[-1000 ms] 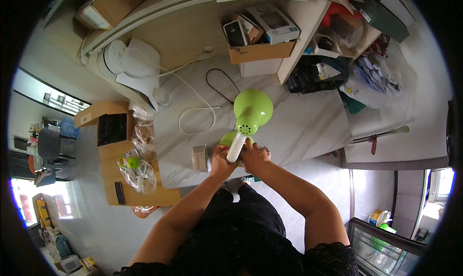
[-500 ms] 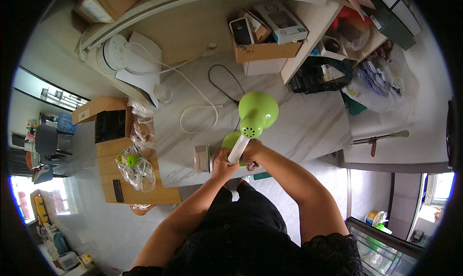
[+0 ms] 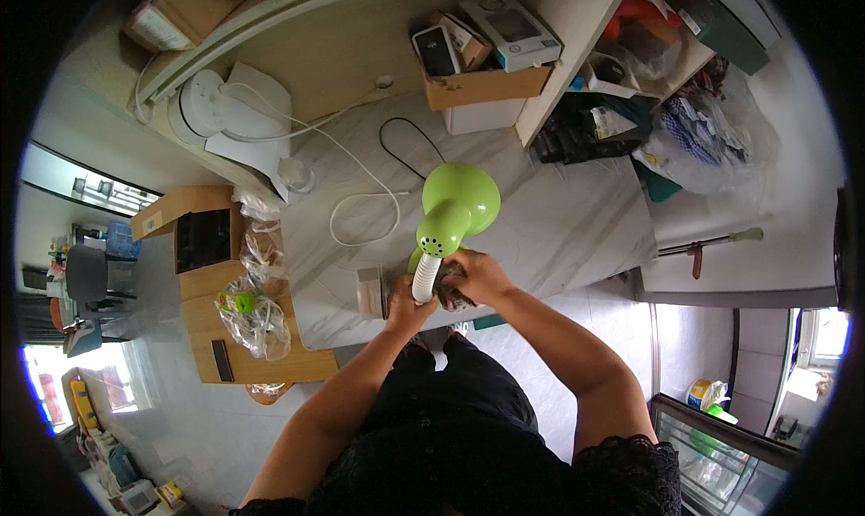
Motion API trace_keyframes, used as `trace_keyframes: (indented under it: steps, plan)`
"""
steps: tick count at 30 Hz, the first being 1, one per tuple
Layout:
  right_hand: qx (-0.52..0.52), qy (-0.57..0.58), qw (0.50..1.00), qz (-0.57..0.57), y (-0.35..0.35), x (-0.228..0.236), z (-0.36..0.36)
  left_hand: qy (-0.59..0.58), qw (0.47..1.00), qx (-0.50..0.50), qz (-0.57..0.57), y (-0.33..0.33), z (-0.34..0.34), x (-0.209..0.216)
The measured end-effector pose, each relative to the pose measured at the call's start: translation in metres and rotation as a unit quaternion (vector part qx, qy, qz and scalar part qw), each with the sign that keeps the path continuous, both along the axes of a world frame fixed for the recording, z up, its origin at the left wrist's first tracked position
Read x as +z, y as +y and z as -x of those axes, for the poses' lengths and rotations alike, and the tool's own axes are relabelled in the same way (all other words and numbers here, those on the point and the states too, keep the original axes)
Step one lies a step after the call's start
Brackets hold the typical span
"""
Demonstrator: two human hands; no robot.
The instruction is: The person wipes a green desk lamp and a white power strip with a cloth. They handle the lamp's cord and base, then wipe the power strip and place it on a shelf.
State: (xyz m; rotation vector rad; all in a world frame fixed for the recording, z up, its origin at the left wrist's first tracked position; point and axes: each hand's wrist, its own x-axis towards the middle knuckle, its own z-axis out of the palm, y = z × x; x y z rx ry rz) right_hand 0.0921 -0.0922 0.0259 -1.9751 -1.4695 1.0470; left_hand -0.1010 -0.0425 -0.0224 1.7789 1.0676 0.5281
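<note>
A green desk lamp (image 3: 460,197) with a round shade stands on the marbled table, its white ribbed neck (image 3: 425,282) leaning toward me. My left hand (image 3: 408,308) is closed around the lower part of that neck. Just right of the neck, my right hand (image 3: 479,279) has its fingers curled over a crumpled brownish cloth (image 3: 451,292) beside the lamp. Most of the green lamp base is hidden behind the neck and my hands. A small pale box (image 3: 369,292) sits left of my left hand.
White cable (image 3: 399,211) loops over the marbled table (image 3: 559,237) on the left, and a dark cord (image 3: 382,139) runs behind the lamp. A carton of boxes (image 3: 487,88) stands at the back. To the left, a wooden table (image 3: 311,365) bears a plastic bag (image 3: 261,325) and a phone (image 3: 222,360).
My right hand has come out from behind the neck to its right side, showing more of the cloth. My left hand keeps its hold on the neck. The view has shifted slightly.
</note>
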Motion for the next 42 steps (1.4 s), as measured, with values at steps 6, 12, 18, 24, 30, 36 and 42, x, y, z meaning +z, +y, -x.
trace_keyframes:
  steps: [6,12,18,24,30,36,42]
  plan:
    - [0.168,-0.24,0.95,0.106,0.003,0.02,0.019,-0.003,0.999,0.012,-0.051,0.001,0.0,-0.02]
    - [0.194,-0.208,0.935,0.215,0.033,0.049,0.032,0.036,0.992,0.005,-0.122,0.002,-0.007,-0.017]
    - [0.246,-0.215,0.924,0.198,0.039,0.028,0.027,0.048,0.999,0.014,-0.016,0.002,-0.012,0.008]
    - [0.148,-0.208,0.941,0.222,0.034,0.028,0.026,0.061,0.998,0.011,-0.03,0.002,-0.012,-0.002]
    - [0.165,-0.237,0.935,0.205,0.04,0.018,0.036,0.082,0.995,0.032,-0.039,-0.002,-0.014,0.017]
    - [0.189,-0.233,0.931,0.205,0.056,-0.006,0.034,0.036,0.999,0.021,0.015,0.003,-0.007,0.006]
    - [0.272,-0.123,0.933,0.2,0.064,-0.032,-0.001,-0.011,1.0,0.016,0.0,0.006,-0.003,-0.012]
